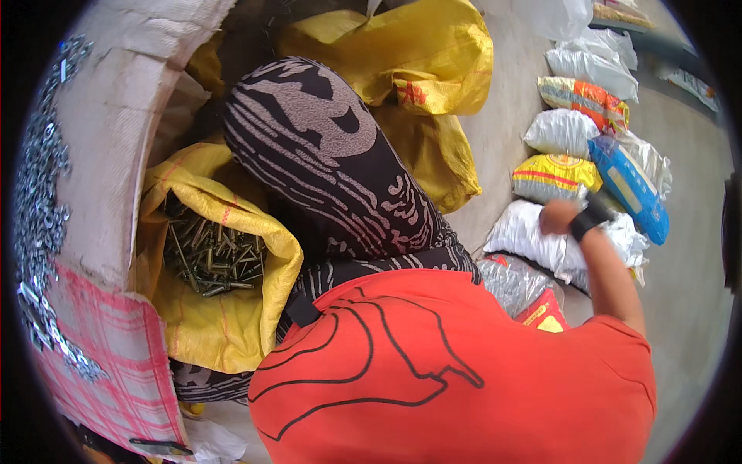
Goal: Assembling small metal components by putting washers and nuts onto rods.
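Note:
My right hand (558, 217), with a dark band (590, 217) at its wrist, is over a white sack (510, 232) on my right. It looks rounded and blurred, and I cannot tell whether it holds anything or touches the sack. My left hand is outside the view. By my patterned trouser leg (332, 162) stands an open yellow woven sack (224, 332) with its rim folded down. Inside lie many long metal bolts or pins (212, 255) in a loose heap.
At far left, small shiny metal parts (42, 209) cover a surface draped with pale sacking (100, 155) and pink checked cloth (116, 340). Another yellow sack (440, 54) stands beyond my knee. A blue packet (630, 185) and several filled bags line the floor at right.

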Demonstrator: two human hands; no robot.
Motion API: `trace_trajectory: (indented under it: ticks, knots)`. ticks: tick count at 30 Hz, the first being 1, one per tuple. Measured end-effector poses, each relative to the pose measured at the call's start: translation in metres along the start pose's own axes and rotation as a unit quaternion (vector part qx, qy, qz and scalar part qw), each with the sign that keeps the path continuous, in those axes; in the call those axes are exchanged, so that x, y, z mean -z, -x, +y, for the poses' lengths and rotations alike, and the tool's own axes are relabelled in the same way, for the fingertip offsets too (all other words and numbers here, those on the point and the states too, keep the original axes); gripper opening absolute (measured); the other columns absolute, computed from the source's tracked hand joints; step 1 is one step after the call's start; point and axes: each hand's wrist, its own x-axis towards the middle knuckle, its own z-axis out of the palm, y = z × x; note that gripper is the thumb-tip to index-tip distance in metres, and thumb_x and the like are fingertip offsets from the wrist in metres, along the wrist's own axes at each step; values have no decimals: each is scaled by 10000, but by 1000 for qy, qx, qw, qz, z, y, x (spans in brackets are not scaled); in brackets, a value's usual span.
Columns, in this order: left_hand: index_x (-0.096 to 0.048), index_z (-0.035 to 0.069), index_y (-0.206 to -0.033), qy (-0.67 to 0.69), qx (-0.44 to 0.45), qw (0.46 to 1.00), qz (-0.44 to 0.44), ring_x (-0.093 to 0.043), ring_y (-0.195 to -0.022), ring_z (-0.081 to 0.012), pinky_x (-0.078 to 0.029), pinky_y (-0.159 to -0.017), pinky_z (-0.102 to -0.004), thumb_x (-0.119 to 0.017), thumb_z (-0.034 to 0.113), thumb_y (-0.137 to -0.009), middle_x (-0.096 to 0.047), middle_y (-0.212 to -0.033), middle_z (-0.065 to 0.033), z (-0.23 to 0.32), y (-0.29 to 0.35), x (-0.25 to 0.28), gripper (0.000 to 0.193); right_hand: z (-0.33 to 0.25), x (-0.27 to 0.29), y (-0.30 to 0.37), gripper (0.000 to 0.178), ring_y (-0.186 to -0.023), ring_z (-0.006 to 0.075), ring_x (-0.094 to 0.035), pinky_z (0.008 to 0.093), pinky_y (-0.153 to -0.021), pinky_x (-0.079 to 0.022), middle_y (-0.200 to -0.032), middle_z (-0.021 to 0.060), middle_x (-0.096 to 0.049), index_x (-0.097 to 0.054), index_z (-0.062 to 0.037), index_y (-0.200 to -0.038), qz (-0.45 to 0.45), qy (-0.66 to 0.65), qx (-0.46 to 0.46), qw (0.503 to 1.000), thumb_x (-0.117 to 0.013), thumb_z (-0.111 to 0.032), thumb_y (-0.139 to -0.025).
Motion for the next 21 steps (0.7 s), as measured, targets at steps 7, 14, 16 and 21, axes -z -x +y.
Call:
trace_trajectory:
  ticks: [7, 14, 16, 21]
  knots:
    - [-670, 80, -1002, -39, 46, 998, -9, -571, -948, -253, -348, -1030, -458, -558, 180, -811, -610, -933, -108, 27, 37, -17, 244, -79, 271, 111, 224, -809, 66, -566, 226, -700, -482, -999, 19, -672, -661, -47, -1094, 590, -408, 445, 536, -543, 18, -915]
    - [-677, 93, -906, -39, 81, 973, 211, -572, -867, -238, -368, -1003, -494, -594, 161, -732, -594, -837, -75, 111, 81, 26, 204, -246, 274, 113, 201, -754, 70, -577, 228, -645, -493, -884, -5, -639, -665, -67, -1065, 447, -494, 551, 501, -622, -1, -880]
    - [-670, 96, -835, -54, 43, 906, 418, -565, -806, -227, -391, -975, -521, -616, 144, -671, -568, -771, -49, 126, 79, 49, 179, -273, 269, 106, 207, -727, 153, -603, 268, -640, -498, -833, 43, -624, -663, -79, -1040, 482, -374, 578, 542, -645, 3, -851]
    - [-656, 89, -850, -82, 104, 759, 637, -576, -815, -228, -458, -923, -482, -665, 27, -604, -574, -801, -38, 141, 67, 43, 254, -321, 246, 97, 203, -698, 321, -598, 371, -635, -496, -763, 121, -567, -664, -59, -959, 471, -195, 633, 582, -603, 28, -786]
